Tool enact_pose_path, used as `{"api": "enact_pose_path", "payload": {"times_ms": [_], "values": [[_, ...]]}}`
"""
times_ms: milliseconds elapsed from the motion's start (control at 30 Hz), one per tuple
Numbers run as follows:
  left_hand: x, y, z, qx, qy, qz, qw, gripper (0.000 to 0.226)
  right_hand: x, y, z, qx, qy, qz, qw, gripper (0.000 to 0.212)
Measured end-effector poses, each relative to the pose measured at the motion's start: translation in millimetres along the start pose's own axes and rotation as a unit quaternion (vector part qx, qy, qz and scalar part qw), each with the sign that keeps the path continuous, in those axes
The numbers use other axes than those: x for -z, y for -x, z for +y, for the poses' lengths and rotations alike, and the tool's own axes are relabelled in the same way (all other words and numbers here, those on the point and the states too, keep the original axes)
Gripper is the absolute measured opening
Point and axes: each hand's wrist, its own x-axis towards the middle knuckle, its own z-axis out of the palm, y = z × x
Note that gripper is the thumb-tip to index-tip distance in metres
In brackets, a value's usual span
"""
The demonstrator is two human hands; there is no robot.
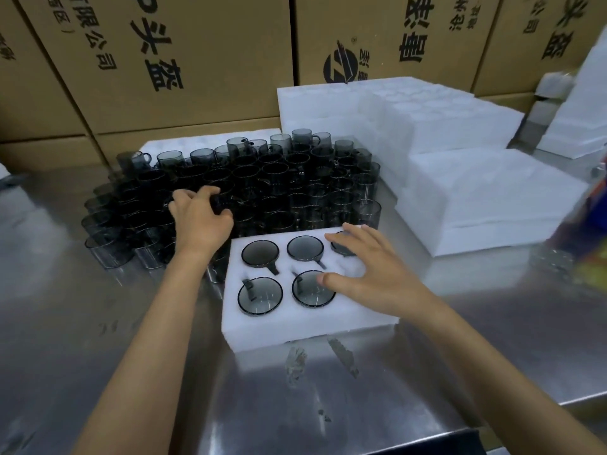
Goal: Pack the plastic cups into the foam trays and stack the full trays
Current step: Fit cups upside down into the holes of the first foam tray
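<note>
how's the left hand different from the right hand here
The left hand reaches into the loose cups, fingers curled round one; the right hand lies spread, fingers fairly straight, on the foam tray. The left is farther from the camera, the right nearer. Both are bare.

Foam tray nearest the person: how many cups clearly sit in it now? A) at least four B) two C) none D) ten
A: the foam tray shows four smoky cups seated in its holes, e.g. one at front left, and a fifth partly hidden under the right hand, which rests with spread fingers on the tray; the left hand grips a cup in the loose pile.
</note>
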Motion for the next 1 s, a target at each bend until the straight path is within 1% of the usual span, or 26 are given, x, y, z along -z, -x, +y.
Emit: {"api": "enact_pose_path", "payload": {"times_ms": [133,367,433,533,633,700,767,833,900,933,1000], "values": [[-8.0,-0.1,-3.1,-0.022,0.003,0.043,0.999,0.03,-0.3,-0.6,0.5,-0.001,0.004,0.005,1.0,0.084],[-11.6,1.7,-6.6,-0.04,0.044,0.041,0.997,0.015,-0.9,-1.1,1.1,0.003,0.023,0.017,1.0,0.086],[-9.8,4.1,-5.5,-0.05,0.061,0.043,0.996,0.013,-1.6,-0.6,1.2,0.005,0.006,0.023,1.0,0.081],[-4.1,6.8,0.9,-0.068,0.114,0.061,0.989,0.014,-2.0,-1.0,1.3,0.016,-0.04,0.05,0.998,0.066],[1.4,10.6,13.8,-0.093,0.175,0.075,0.977,0.017,-0.5,-1.5,-0.1,0.024,-0.058,0.04,0.997,0.062],[3.3,15.5,22.0,-0.107,0.204,0.061,0.971,0.02,2.5,-3.4,-2.3,0.025,-0.068,0.018,0.997,0.059],[4.9,23.8,28.7,-0.119,0.228,0.025,0.966,0.023,8.5,-5.8,-6.3,0.02,-0.094,0.011,0.995,0.052],[6.5,34.1,34.6,-0.142,0.245,-0.015,0.959,0.023,17.2,-9.9,-13.6,0.016,-0.138,0.042,0.989,0.049],[8.1,45.6,40.9,-0.17,0.256,-0.04,0.951,0.021,25.7,-13.2,-23.3,0.018,-0.191,0.092,0.977,0.044],[9.2,51.7,43.9,-0.183,0.261,-0.054,0.946,0.021,29.5,-13.7,-28.4,0.021,-0.215,0.104,0.971,0.04],[12.0,63.8,49.6,-0.219,0.255,-0.086,0.938,0.019,37.0,-12.3,-36.2,0.044,-0.246,0.085,0.965,0.037]]}}
